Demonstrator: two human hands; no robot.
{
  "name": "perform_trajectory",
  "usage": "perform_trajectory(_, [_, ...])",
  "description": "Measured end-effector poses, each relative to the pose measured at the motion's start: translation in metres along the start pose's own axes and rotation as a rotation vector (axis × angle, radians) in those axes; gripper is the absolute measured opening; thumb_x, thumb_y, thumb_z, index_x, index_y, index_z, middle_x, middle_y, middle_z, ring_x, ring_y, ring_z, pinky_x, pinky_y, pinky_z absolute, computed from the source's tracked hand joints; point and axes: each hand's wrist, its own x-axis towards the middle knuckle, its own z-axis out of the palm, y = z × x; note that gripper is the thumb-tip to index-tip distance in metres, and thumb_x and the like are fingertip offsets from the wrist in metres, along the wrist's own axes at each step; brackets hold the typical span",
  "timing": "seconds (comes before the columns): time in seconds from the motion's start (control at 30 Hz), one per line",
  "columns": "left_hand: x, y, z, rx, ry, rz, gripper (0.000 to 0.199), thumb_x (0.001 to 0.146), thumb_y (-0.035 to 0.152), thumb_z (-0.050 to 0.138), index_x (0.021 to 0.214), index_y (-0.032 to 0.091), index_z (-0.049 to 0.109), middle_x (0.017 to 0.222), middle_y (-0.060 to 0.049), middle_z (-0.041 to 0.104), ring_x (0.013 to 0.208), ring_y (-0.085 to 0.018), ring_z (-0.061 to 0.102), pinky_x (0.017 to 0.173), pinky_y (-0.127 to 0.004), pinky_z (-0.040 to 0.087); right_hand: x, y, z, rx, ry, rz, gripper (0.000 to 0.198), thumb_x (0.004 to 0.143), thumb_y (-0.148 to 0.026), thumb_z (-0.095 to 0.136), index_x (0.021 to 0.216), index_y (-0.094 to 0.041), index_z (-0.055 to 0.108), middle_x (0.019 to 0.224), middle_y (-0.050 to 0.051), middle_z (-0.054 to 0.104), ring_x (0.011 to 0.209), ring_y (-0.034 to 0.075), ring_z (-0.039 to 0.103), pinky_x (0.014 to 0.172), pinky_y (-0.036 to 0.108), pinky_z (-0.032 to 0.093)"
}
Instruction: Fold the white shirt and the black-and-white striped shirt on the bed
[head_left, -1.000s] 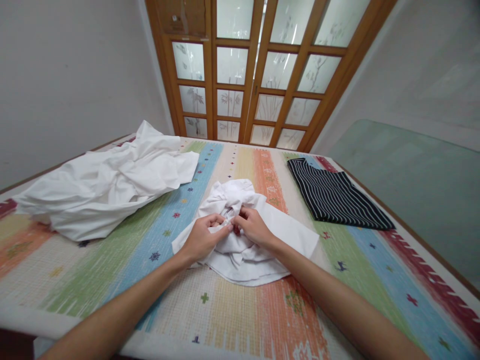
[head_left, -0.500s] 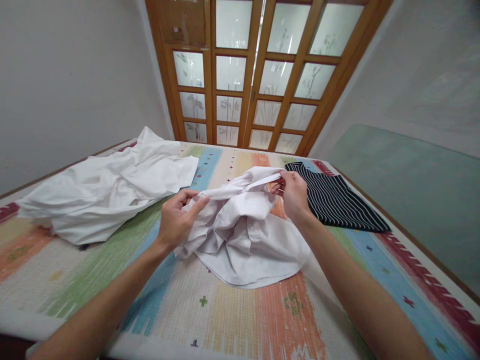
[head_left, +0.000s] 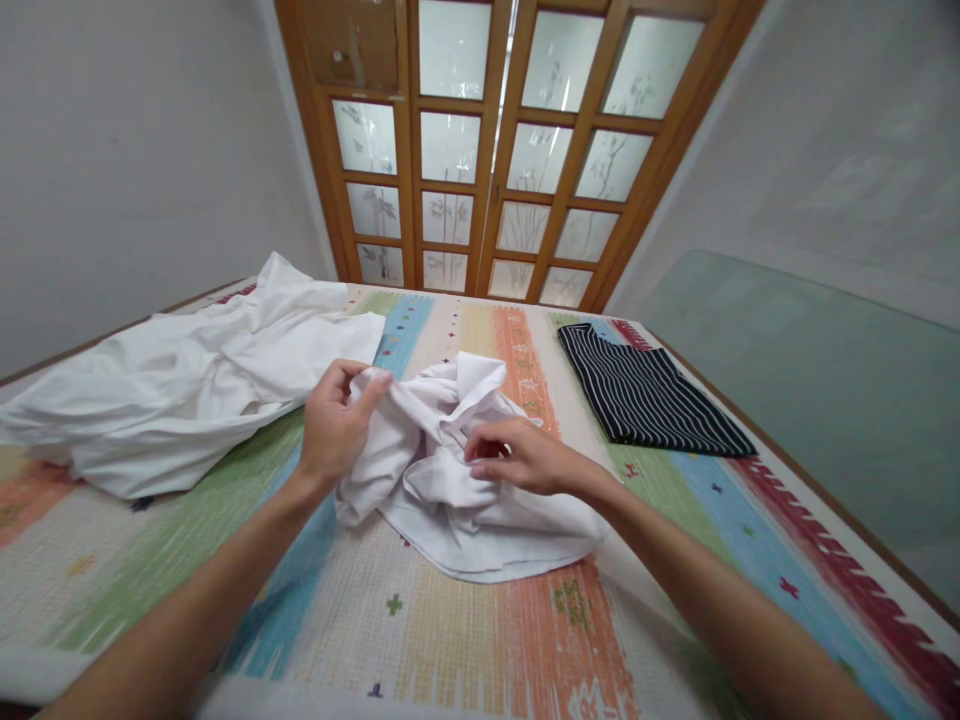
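Note:
A crumpled white shirt (head_left: pixel 480 540) with a collar lies in front of me, its lower hem spread on the cloth. My left hand (head_left: pixel 334 425) pinches its upper left part between thumb and fingers, lifting the fabric slightly. Near the middle of the shirt, below the raised collar, my right hand (head_left: pixel 525 455) has its thumb and forefinger closed on a fold. Its other fingers are curled and partly hidden.
A larger white garment (head_left: pixel 187 380) lies rumpled on the left. To the right is a folded black-and-white striped garment (head_left: pixel 652 395). The table wears a multicoloured striped cloth (head_left: pixel 450 640). Behind stand wooden doors (head_left: pixel 486 200) with glass panes; a pale green panel (head_left: pixel 810 370) leans at right.
My right hand has let go of the shirt's upper right edge and come down and left to the shirt's middle. That edge has dropped and bunched up. My left hand keeps its grip.

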Motion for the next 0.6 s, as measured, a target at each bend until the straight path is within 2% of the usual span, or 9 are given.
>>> perform_trajectory(0.03, [0.004,-0.001,-0.002,-0.002,0.039,-0.015,0.026,0.078,0.043,0.066,0.083,0.019,0.059,0.074,0.002,0.059,0.066,-0.014,0.052,0.063,-0.023,0.042,-0.004,0.002,-0.007,-0.056,-0.037,-0.006,0.005,0.083,-0.015,0.062,0.085,-0.017,0.066,0.076,0.001,0.064,0.069,0.012,0.056,0.066,0.024,0.041])
perform_trajectory(0.13, [0.013,-0.003,-0.008,-0.012,0.146,-0.027,0.028,0.074,0.045,0.069,0.081,0.019,0.058,0.072,0.002,0.058,0.063,-0.013,0.050,0.057,-0.023,0.040,-0.018,0.011,-0.035,-0.300,-0.093,0.069,0.016,0.078,-0.004,0.058,0.074,-0.018,0.066,0.075,0.002,0.065,0.069,0.013,0.056,0.065,0.025,0.038])
perform_trajectory(0.2, [0.017,-0.003,-0.012,-0.003,0.188,-0.042,0.029,0.072,0.044,0.070,0.079,0.019,0.058,0.070,0.002,0.056,0.059,-0.012,0.047,0.054,-0.023,0.037,-0.025,0.017,-0.054,-0.520,-0.057,0.211,0.020,0.073,0.000,0.059,0.068,-0.018,0.066,0.069,0.002,0.064,0.066,0.014,0.054,0.062,0.026,0.034])
perform_trajectory(0.27, [0.018,-0.003,-0.016,-0.014,0.153,-0.072,0.029,0.070,0.044,0.071,0.076,0.019,0.057,0.068,0.003,0.055,0.058,-0.012,0.046,0.053,-0.022,0.037,-0.027,0.020,-0.066,-0.727,0.045,0.324,0.023,0.068,0.004,0.058,0.062,-0.017,0.065,0.067,0.005,0.062,0.068,0.017,0.054,0.063,0.028,0.032])
perform_trajectory(0.33, [0.018,-0.004,-0.021,-0.064,0.002,-0.103,0.030,0.068,0.043,0.073,0.074,0.019,0.056,0.069,0.002,0.057,0.060,-0.012,0.049,0.055,-0.023,0.039,-0.022,0.017,-0.068,-0.797,0.178,0.318,0.025,0.067,0.006,0.055,0.062,-0.017,0.065,0.072,0.007,0.063,0.076,0.019,0.055,0.066,0.029,0.033])
perform_trajectory(0.4, [0.016,-0.005,-0.025,-0.108,-0.227,-0.121,0.031,0.067,0.043,0.073,0.073,0.018,0.056,0.071,0.000,0.059,0.064,-0.014,0.053,0.057,-0.023,0.042,-0.009,0.008,-0.057,-0.663,0.259,0.217,0.022,0.073,0.002,0.055,0.073,-0.016,0.067,0.080,0.008,0.065,0.079,0.018,0.056,0.069,0.028,0.036])
perform_trajectory(0.47, [0.014,-0.004,-0.028,-0.090,-0.434,-0.108,0.031,0.068,0.042,0.073,0.075,0.017,0.056,0.072,0.000,0.060,0.065,-0.014,0.054,0.057,-0.023,0.041,0.008,-0.002,-0.039,-0.424,0.261,0.131,0.010,0.084,-0.012,0.057,0.083,-0.016,0.067,0.082,0.005,0.066,0.073,0.014,0.056,0.067,0.025,0.037])
perform_trajectory(0.53, [0.012,0.000,-0.031,-0.040,-0.566,-0.054,0.030,0.070,0.039,0.072,0.081,0.017,0.055,0.074,-0.001,0.060,0.066,-0.014,0.055,0.058,-0.023,0.041,0.026,-0.010,-0.017,-0.285,0.264,0.126,0.022,0.090,-0.033,0.057,0.078,-0.016,0.064,0.075,0.003,0.065,0.066,0.012,0.054,0.062,0.025,0.036])
perform_trajectory(0.6, [0.010,0.007,-0.033,-0.003,-0.674,-0.001,0.030,0.071,0.036,0.070,0.089,0.018,0.053,0.076,0.000,0.061,0.069,-0.015,0.057,0.062,-0.024,0.042,0.043,-0.012,0.000,-0.239,0.299,0.175,0.033,0.089,-0.045,0.058,0.073,-0.016,0.062,0.070,0.002,0.063,0.062,0.012,0.052,0.058,0.025,0.033])
